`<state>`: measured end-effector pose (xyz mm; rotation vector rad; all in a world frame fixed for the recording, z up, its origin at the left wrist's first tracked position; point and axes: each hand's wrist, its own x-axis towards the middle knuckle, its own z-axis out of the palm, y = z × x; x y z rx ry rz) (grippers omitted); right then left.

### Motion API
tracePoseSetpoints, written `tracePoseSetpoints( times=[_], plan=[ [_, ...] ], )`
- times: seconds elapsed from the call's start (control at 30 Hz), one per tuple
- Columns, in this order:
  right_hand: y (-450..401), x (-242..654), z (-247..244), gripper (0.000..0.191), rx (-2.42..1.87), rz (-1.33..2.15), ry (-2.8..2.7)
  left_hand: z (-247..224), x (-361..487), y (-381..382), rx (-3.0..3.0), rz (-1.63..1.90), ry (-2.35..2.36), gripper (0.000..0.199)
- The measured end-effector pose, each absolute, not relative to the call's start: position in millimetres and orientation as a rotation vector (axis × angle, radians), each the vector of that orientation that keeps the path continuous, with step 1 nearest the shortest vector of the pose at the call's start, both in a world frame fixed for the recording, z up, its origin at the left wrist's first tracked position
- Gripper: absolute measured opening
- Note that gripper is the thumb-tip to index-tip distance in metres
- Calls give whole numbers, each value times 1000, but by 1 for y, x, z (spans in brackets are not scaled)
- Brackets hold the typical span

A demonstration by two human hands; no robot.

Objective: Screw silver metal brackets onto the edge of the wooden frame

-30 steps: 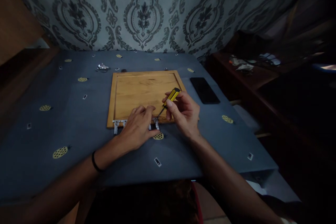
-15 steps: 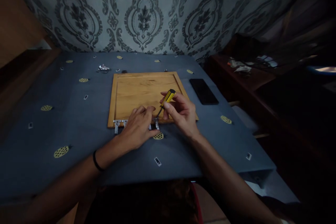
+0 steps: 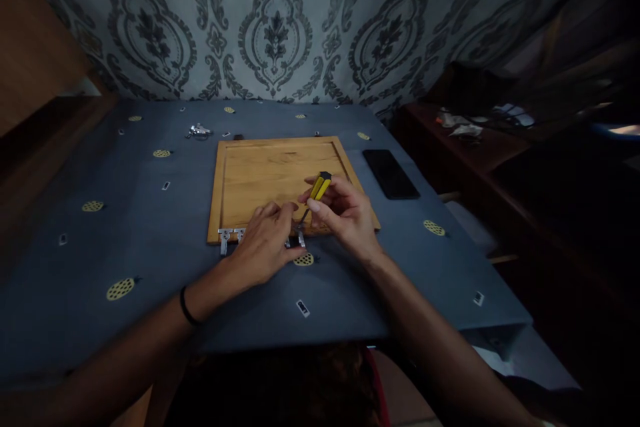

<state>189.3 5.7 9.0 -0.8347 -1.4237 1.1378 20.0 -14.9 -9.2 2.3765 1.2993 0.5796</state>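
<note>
A wooden cabinet door panel (image 3: 280,177) lies flat on the table, several metal hinges along its near edge. My right hand (image 3: 347,217) pinches a yellow and black screwdriver (image 3: 320,188), tilted with its shaft pointing down and left to the hinge (image 3: 301,238). The tip's exact contact is too small to make out. My left hand (image 3: 265,240) rests over the near edge, thumb and index finger around that same hinge. Left of this hand, another hinge (image 3: 225,240) sticks out past the edge; one beside it is partly hidden by the hand.
A black phone (image 3: 391,174) lies right of the panel. Loose metal hardware (image 3: 199,130) sits at the back left on the blue patterned tablecloth (image 3: 150,227). A patterned wall (image 3: 320,27) rises behind the table. On the right, a dark red surface (image 3: 480,147) holds clutter.
The screwdriver handle and the fingers of my right hand have shifted slightly. My left hand keeps its place at the hinge. The whole view has moved a little.
</note>
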Motion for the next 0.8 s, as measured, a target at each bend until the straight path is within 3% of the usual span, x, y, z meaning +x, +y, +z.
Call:
tracePoseSetpoints(
  times=[0.13,0.4,0.8],
  plan=[
    [7,193,10,23,-808,1134,-1504,-9,20,-15,2384,571,1293,48],
    [4,188,3,40,-773,1210,-1350,-11,20,-15,2379,574,1324,53],
    [2,196,10,31,-906,957,-1324,-11,20,-15,2329,560,1327,55]
  ],
)
